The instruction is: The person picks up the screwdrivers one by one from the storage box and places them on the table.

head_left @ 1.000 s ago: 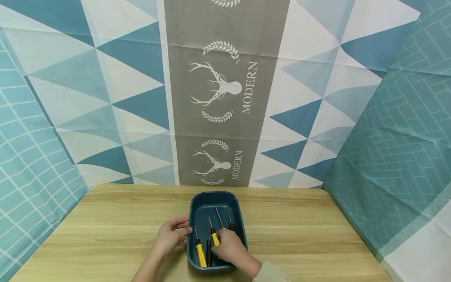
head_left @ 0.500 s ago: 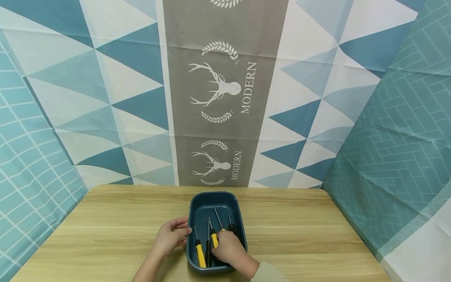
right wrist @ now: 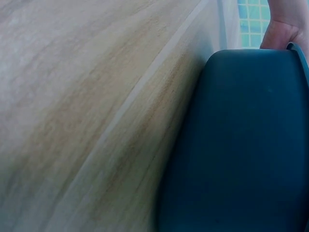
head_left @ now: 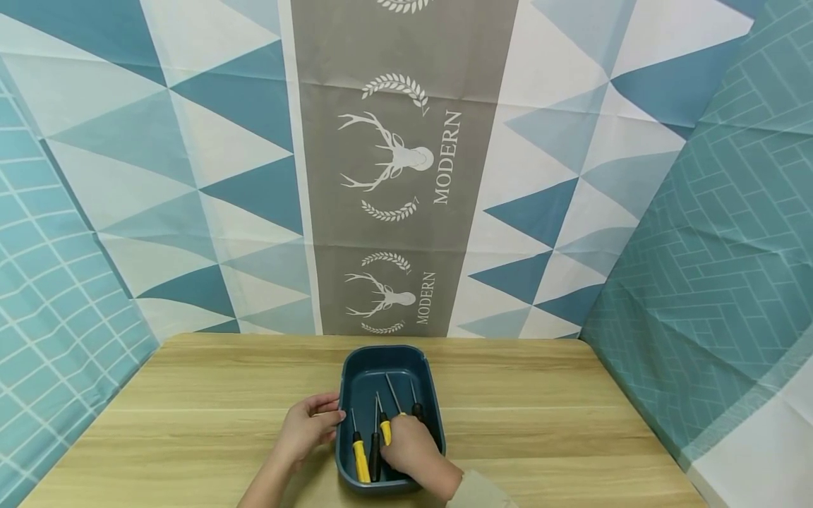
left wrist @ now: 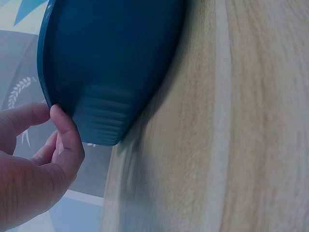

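A dark blue plastic bin (head_left: 384, 358) stands on the table, with several screwdrivers lying side by side in it. My left hand (head_left: 308, 427) pinches its left rim between thumb and fingers, as the left wrist view also shows (left wrist: 43, 159). Inside the bin, my right hand (head_left: 409, 446) reaches down over the screwdrivers, its fingertips hidden. Beside its thumb are a yellow-handled screwdriver (head_left: 386, 432), partly covered by the hand, and a black-handled screwdriver (head_left: 375, 455). Another yellow-handled screwdriver (head_left: 361, 461) lies at the left wall. A second black-handled screwdriver (head_left: 417, 410) lies at the right.
The wooden table (head_left: 527, 423) extends to both sides of the bin. A patterned cloth backdrop (head_left: 381, 212) rises behind the table's far edge. A teal cloth (head_left: 718, 296) hangs along the right, and a light blue checked one (head_left: 57, 303) along the left.
My right hand has shifted slightly left, covering more of the middle yellow handle. The black-handled screwdriver beside it has moved slightly left. My left hand stays on the rim.
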`<state>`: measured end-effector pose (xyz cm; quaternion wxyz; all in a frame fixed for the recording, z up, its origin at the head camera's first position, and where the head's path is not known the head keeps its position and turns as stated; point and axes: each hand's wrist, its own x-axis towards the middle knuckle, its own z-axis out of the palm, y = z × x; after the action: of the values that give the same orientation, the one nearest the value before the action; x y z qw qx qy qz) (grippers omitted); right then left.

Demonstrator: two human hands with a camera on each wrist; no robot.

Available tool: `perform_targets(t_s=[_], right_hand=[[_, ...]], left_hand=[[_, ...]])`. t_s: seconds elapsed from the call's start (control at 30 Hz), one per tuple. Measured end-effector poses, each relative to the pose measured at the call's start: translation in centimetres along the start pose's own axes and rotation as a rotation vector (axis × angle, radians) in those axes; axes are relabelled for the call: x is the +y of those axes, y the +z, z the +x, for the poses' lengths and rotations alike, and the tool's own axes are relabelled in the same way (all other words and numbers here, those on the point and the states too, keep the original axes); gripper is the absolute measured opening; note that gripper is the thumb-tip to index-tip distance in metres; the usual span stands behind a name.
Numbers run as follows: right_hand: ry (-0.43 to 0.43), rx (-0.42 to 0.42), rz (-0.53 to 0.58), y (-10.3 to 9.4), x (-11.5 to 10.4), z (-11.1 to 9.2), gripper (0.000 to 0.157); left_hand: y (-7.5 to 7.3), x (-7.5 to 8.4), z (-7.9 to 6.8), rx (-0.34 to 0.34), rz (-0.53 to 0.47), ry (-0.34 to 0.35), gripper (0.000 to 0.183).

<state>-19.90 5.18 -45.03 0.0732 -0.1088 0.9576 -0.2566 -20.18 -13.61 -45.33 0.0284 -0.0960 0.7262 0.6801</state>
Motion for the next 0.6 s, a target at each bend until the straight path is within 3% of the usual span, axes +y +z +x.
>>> perform_targets(t_s=[0.3,0.43,0.6], right_hand=[[0.001,-0.016,0.035,0.16,0.31,0.13,0.017],[0.014,-0.045,0.13,0.27,0.6,0.22,0.028],[0.037,-0.081,0.243,0.22,0.84,0.36,0.017]], left_hand=[[0.08,0.04,0.03,-0.001,-0.01,-0.001,0.039],[0.09,0.06,0.06,-0.007,-0.015,0.0,0.039],[-0.05,-0.05,0.06,-0.005,-0.01,0.005,0.041]])
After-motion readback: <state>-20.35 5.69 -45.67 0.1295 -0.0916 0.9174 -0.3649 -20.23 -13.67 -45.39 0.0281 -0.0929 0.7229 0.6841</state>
